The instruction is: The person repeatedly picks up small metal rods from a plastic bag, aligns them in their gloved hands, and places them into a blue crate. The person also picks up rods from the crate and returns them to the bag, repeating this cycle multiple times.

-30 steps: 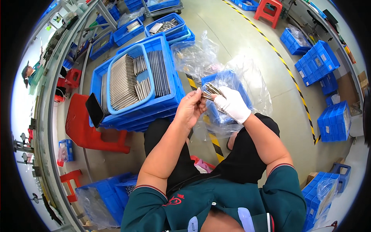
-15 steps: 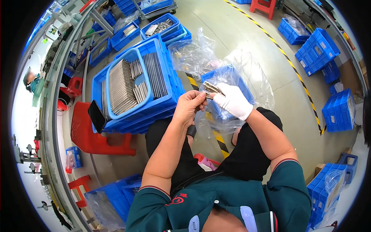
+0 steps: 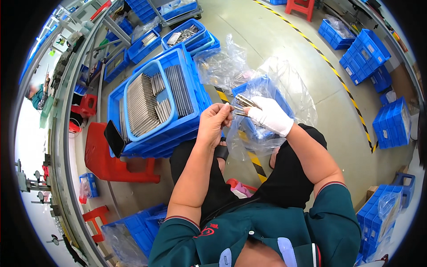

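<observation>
My right hand (image 3: 272,117), in a white glove, is closed around a small bunch of slim metal rods (image 3: 247,102) whose ends point left. My bare left hand (image 3: 213,122) has thumb and forefinger pinched at the tip of one thin rod that reaches out from the bunch. Its other fingers are curled in. Beneath both hands stands a blue bin (image 3: 281,99) lined with clear plastic. To the left, a light-blue tray (image 3: 166,76) holds rows of similar metal rods and rests on a larger blue crate (image 3: 201,103), which holds more rods.
A dark flat panel (image 3: 116,139) leans at the crate's near left corner. A red stool (image 3: 100,153) is beside it. Clear plastic bags (image 3: 222,62) lie behind the lined bin. More blue crates (image 3: 391,122) line the right side, past striped floor tape (image 3: 327,62).
My left fingertips have drawn slightly left, away from the bunch, and more of a thin rod shows between the hands. My right hand stays nearly in place.
</observation>
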### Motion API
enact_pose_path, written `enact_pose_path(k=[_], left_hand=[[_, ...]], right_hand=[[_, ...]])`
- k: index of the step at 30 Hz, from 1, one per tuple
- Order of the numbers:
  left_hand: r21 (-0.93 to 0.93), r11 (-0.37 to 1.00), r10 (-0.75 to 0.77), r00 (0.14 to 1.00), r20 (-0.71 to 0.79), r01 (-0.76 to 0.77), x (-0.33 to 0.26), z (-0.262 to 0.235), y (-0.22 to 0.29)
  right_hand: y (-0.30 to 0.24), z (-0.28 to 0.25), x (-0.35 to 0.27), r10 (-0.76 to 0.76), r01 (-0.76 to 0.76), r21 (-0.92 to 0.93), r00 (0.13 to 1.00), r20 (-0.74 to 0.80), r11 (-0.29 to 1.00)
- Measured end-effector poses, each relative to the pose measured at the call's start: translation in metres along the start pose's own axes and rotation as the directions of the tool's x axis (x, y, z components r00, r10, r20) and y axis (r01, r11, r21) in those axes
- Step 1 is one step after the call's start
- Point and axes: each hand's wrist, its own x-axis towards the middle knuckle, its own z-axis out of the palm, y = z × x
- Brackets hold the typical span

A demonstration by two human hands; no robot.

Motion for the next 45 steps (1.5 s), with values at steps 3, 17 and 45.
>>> enact_pose_path(k=[3,17,45], left_hand=[[-0.035,0.999,-0.036,0.999,0.039,0.037,0.0,0.0,-0.001],[0.108,0.993,-0.065,0.993,0.097,0.054,-0.003,-0.005,0.01],[0.087,0.996,-0.025,0.994,0.102,0.016,-0.007,-0.004,0.005]], right_hand=[[0.002,0.004,0.0,0.015,-0.015,-0.002,0.999,0.039,1.0],[0.002,0.003,0.0,-0.039,0.047,-0.093,0.995,0.088,0.995],[-0.001,0.007,-0.001,0.061,-0.082,0.162,0.989,0.134,0.983]])
